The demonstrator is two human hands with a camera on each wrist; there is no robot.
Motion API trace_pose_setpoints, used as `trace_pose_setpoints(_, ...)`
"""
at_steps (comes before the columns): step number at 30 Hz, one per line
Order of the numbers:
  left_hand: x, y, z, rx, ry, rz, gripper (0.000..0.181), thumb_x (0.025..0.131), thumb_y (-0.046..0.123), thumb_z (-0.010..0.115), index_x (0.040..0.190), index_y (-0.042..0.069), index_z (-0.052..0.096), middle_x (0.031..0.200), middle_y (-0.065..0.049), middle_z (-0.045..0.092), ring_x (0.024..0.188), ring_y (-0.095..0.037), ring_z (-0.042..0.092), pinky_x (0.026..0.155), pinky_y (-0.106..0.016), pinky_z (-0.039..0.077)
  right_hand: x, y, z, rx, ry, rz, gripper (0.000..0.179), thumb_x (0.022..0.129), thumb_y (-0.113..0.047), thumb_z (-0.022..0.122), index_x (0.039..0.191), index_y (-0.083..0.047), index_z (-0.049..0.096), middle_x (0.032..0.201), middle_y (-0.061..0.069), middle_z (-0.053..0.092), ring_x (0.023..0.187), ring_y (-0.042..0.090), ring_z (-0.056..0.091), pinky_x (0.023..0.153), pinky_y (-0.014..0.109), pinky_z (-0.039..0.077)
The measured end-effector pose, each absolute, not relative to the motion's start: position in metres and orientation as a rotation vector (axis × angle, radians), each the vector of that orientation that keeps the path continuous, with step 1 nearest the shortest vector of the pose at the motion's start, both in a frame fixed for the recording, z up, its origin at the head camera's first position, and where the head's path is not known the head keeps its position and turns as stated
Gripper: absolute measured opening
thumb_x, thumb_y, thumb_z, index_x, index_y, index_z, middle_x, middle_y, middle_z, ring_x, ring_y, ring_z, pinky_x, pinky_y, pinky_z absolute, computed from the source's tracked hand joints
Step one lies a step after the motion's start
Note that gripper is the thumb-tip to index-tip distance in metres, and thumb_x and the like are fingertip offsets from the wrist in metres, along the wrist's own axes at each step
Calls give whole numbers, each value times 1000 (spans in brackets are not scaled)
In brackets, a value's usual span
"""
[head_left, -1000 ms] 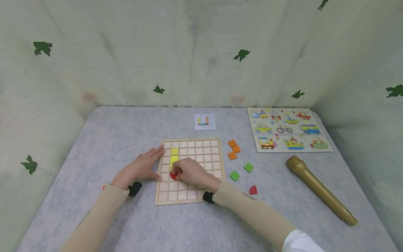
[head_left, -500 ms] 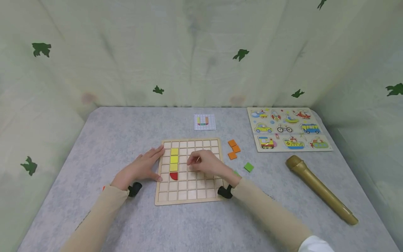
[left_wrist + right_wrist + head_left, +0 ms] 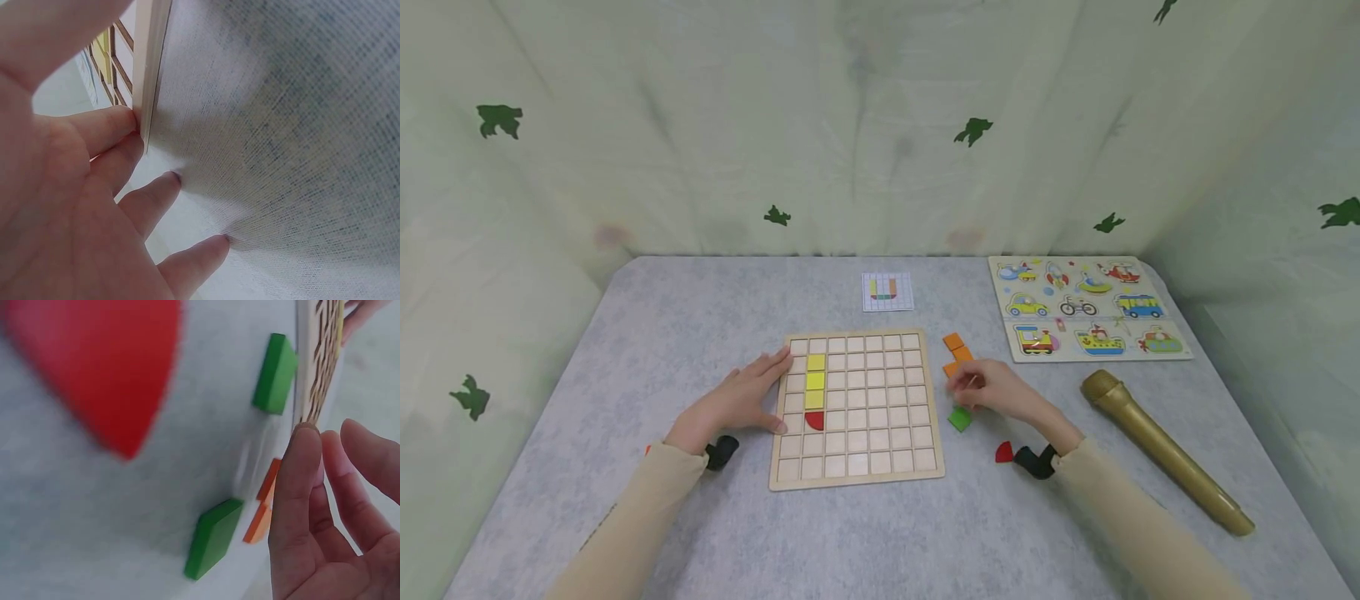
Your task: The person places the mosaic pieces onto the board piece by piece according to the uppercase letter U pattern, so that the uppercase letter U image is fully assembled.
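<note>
A square wooden grid board (image 3: pixel 859 482) lies on the table with a column of yellow square tiles (image 3: pixel 816 381) and a red quarter-circle tile (image 3: pixel 815 421) below them. My left hand (image 3: pixel 739 398) rests at the board's left edge, fingers spread and fingertips touching its frame. To the right of the board, my right hand (image 3: pixel 1003 392) hovers with bent fingers and nothing between them. Under it lies a green square tile (image 3: pixel 959 419); another green tile (image 3: pixel 215 539) shows in the right wrist view but is hidden in the head view. Orange tiles (image 3: pixel 953 341) lie just beyond the hand.
A loose red quarter-circle tile (image 3: pixel 1004 452) lies near the right wrist. A small pattern card (image 3: pixel 888 292) sits behind the board. Farther right are a vehicle puzzle board (image 3: pixel 1087 309) and a gold microphone (image 3: pixel 1165 452). A bit of red-orange (image 3: pixel 648 450) peeks out by the left wrist.
My right hand has let go of the red tile on the board and moved right, off the board, to above the green tiles. The left hand has stayed in place.
</note>
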State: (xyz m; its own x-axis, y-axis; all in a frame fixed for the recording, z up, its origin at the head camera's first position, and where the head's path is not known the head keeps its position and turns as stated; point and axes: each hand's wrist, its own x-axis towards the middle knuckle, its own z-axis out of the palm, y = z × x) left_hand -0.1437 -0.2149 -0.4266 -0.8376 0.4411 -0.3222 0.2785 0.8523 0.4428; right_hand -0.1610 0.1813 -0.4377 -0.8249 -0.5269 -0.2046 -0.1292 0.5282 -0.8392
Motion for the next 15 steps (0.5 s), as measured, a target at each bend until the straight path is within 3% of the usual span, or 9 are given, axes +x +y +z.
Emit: trace_pose_setpoints(15,-143,-216,-427,510,2605,541,103,75,28,82,151,-2,19,158,-18,10,141,-44,9,105,-68,10,-147,195,-446,-618,2410,-1063,19,80,6,66,96,-3,69,85,1,62,68,16,52,61,28,46)
